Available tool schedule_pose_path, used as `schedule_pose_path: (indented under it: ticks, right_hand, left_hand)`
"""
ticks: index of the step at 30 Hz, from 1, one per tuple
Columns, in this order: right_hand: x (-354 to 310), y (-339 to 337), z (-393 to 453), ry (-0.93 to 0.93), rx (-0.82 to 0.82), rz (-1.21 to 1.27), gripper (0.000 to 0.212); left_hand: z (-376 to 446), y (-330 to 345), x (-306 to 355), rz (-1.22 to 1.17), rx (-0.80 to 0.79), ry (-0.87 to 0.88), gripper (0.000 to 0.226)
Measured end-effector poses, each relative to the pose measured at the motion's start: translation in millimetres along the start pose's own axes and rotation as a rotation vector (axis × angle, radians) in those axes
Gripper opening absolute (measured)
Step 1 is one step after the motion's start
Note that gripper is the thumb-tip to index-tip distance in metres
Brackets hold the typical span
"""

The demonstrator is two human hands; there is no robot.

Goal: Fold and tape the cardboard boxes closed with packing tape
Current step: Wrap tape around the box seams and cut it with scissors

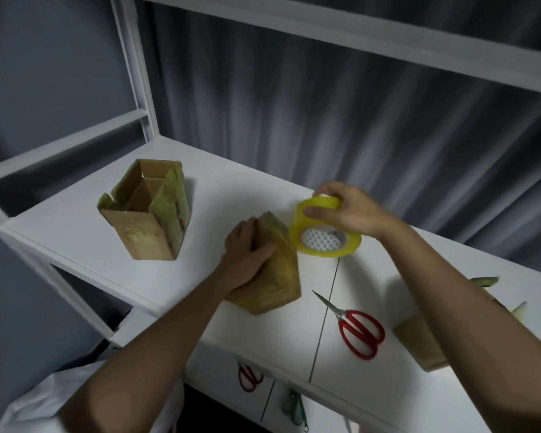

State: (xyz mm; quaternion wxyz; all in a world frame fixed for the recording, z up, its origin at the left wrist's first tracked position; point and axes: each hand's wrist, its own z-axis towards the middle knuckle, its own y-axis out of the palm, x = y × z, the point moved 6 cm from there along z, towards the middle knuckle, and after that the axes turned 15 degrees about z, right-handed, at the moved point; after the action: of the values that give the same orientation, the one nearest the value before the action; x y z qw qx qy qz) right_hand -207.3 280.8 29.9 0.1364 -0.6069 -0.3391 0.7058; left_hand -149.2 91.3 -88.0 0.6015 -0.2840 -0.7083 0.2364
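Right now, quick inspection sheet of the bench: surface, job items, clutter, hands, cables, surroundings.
Surface: white table, a seam running across it near the scissors.
Job's things: closed box in the middle; open box at the left, flaps up; third box at the right, partly hidden by the forearm; yellow tape roll.
Clutter: red scissors lying flat on the table.
Hands: left hand presses on the closed box; right hand holds the tape roll, fingers on its rim.
Cables: nothing seen.
Surroundings: white shelf frame, grey curtain behind.
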Motion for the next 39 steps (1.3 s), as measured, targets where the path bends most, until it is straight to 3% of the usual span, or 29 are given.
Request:
schedule_pose_path:
  ticks: [3,5,6,9,12,15,18,24,28,32,34,36,39]
  right_hand:
    - [-43.1,15.2,10.1,-0.087,-0.100,-0.096,0.051]
    - [-55.0,26.3,17.1,-0.106,-0.108,-0.087,0.051]
    - [-59.0,30.4,20.1,-0.114,-0.095,-0.047,0.048]
    - [-67.6,44.4,29.5,-0.140,-0.103,0.042,0.034]
    - [-80.0,58.8,37.0,-0.177,-0.132,0.023,0.021]
    - [-82.3,62.7,42.5,-0.126,-0.111,-0.083,0.034]
    - [-83.2,60.2,40.8,-0.112,-0.146,-0.177,0.042]
    - [-23.9,47.9,26.0,0.025,-0.273,-0.743,0.052]
    - [13.2,79.8,21.4,0.115,-0.366,-0.650,0.054]
    - [18.4,90.8,17.6,0.112,-0.387,-0.745,0.062]
    - [16.1,87.2,11.8,0.125,-0.389,-0.568,0.063]
    - [21.3,75.7,6.8,0.146,-0.335,-0.322,0.063]
    - [47.7,53.3,-1.6,0.307,-0.278,-0.127,0.034]
  left_hand:
    - [-2.0,1.8,-10.7,-0.363,-0.029,-0.021,0.082]
    - [-4.3,0.4,-17.7,-0.483,-0.096,-0.042,0.061]
    - [-5.1,-3.3,-21.0,-0.494,-0.113,-0.049,0.060]
    - [-1.8,-22.4,-24.6,-0.361,-0.094,-0.008,0.087]
    - [0.4,-32.8,-20.4,-0.172,-0.062,0.067,0.097]
    - [0.4,-35.2,-23.7,-0.118,-0.014,0.043,0.116]
    - [2.4,-33.4,-31.3,-0.060,-0.018,0.029,0.118]
    - [5.5,-28.1,-44.8,0.015,-0.080,0.057,0.116]
    - [7.8,-29.9,-37.5,0.105,-0.116,0.170,0.104]
    - [2.9,-33.7,-29.1,0.596,-0.074,0.299,0.086]
    - [-2.6,-31.7,-17.3,0.861,-0.016,0.388,0.088]
    - [-6.3,-25.9,-4.9,0.973,-0.013,0.337,0.073]
    - [-9.3,-13.6,13.8,0.904,-0.057,0.180,0.068]
